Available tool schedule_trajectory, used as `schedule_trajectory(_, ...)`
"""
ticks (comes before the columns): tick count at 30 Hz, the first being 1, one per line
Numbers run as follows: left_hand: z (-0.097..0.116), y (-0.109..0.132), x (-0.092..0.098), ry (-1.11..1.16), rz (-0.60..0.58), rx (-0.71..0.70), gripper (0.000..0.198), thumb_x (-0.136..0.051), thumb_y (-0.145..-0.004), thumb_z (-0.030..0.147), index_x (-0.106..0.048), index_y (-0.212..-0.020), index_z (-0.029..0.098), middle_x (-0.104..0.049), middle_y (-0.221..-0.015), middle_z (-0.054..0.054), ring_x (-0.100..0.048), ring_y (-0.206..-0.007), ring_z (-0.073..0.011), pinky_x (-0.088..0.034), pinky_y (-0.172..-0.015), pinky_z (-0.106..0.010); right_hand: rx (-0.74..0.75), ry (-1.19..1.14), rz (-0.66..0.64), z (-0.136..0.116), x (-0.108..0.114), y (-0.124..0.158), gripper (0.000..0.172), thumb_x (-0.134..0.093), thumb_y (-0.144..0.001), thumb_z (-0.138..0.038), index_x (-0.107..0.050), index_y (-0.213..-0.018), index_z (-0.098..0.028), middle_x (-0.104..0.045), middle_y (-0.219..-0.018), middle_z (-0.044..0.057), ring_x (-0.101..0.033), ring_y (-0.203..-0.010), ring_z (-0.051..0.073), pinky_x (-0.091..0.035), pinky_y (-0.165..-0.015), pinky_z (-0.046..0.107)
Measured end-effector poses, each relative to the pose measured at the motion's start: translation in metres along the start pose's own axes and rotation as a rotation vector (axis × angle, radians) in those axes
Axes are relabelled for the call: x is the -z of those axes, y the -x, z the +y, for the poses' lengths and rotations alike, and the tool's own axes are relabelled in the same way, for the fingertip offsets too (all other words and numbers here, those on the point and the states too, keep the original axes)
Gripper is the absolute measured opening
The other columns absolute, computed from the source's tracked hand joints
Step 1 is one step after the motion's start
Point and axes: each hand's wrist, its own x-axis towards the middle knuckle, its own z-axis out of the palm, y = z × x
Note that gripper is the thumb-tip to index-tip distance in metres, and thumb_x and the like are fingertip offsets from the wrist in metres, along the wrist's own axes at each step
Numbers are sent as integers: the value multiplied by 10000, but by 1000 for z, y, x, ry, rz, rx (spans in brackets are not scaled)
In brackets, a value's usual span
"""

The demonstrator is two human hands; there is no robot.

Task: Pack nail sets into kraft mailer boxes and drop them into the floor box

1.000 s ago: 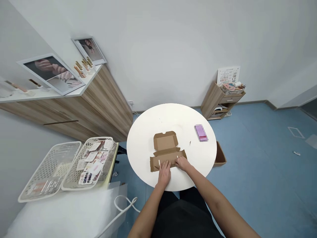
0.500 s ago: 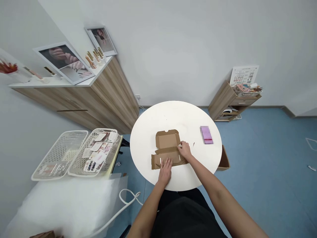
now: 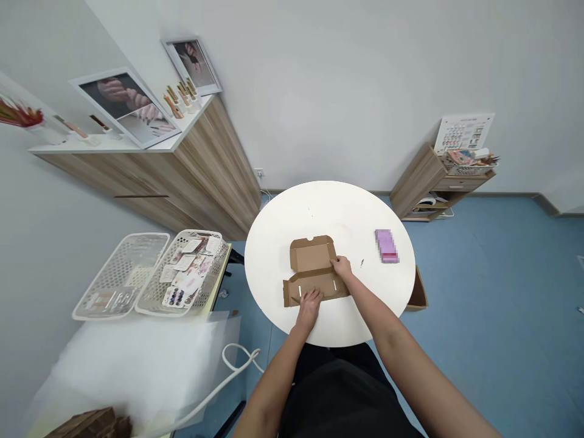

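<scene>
A flat, unfolded brown cardboard box (image 3: 312,258) lies on the round white table (image 3: 319,210). My left hand (image 3: 310,302) rests on the box's near panel with its fingers spread flat. My right hand (image 3: 342,267) is at the box's right side, its fingers curled on the side flap there. A small purple packet (image 3: 386,246) lies on the table to the right, apart from both hands. A tiny dark speck (image 3: 362,263) sits between the packet and the box.
Two white perforated baskets (image 3: 150,274) stand at the left, one holding several cards. A wooden cabinet (image 3: 182,170) with framed pictures runs along the left wall. A small wooden shelf (image 3: 429,182) stands at the back right. A brown bin (image 3: 416,292) sits behind the table's right edge.
My right hand has moved from the box's near panel up to its right side flap. My left hand stays on the near panel. The view has shifted slightly.
</scene>
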Motion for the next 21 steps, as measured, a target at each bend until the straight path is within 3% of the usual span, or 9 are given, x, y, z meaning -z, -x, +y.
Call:
schedule_trajectory(5, 4, -11, 19, -108, 44, -128, 275, -422, -961, 149, -638, -1121, 207, -368, -1531, -104, -242, -1452, -281, -246, -1132, -607, 60, 40, -24, 2, 5, 11, 133, -534, -864, -226, -664, -850, -200, -709, -885, 50, -640, -748, 163, -396, -591, 225)
schedule_trajectory(7, 3, -19, 27, -129, 47, -173, 251, -477, -945, 181, -624, -1144, 220, -262, -1581, -92, -165, -1473, -288, -192, -1152, -613, 82, 57, -30, 2, 6, 16, 132, -538, -860, -209, -669, -854, -199, -709, -881, 49, -638, -753, 162, -382, -587, 221)
schedule_trajectory(9, 1, -26, 32, -146, 43, -150, 391, -557, -907, 220, -531, -1297, 236, -204, -1597, -112, -140, -1477, -304, -183, -1155, -613, 95, 68, -33, 3, 6, 19, 144, -529, -866, -206, -672, -875, -197, -709, -885, 52, -636, -762, 165, -375, -586, 222)
schedule_trajectory(11, -4, -33, 34, -157, 32, -90, 659, -628, -862, 295, -343, -1453, 231, -186, -1595, -152, -141, -1472, -330, -187, -1149, -619, 104, 75, -34, 5, 6, 21, 150, -523, -872, -214, -671, -884, -198, -708, -886, 51, -633, -766, 169, -374, -589, 225)
schedule_trajectory(14, -12, -39, 29, -156, -17, -34, 888, -670, -820, 388, -158, -1522, 205, -215, -1581, -183, -170, -1463, -349, -198, -1141, -619, 120, 82, -33, 7, 6, 23, 137, -531, -871, -228, -664, -861, -198, -702, -870, 45, -624, -768, 170, -374, -603, 229)
schedule_trajectory(21, -20, -36, 16, -141, -34, -16, 887, -622, -845, 384, -94, -1533, 202, -207, -1585, -176, -162, -1466, -341, -183, -1146, -605, 170, 65, -26, 13, 10, 37, 152, -503, -880, -216, -653, -901, -204, -701, -896, 34, -615, -814, 159, -382, -651, 229)
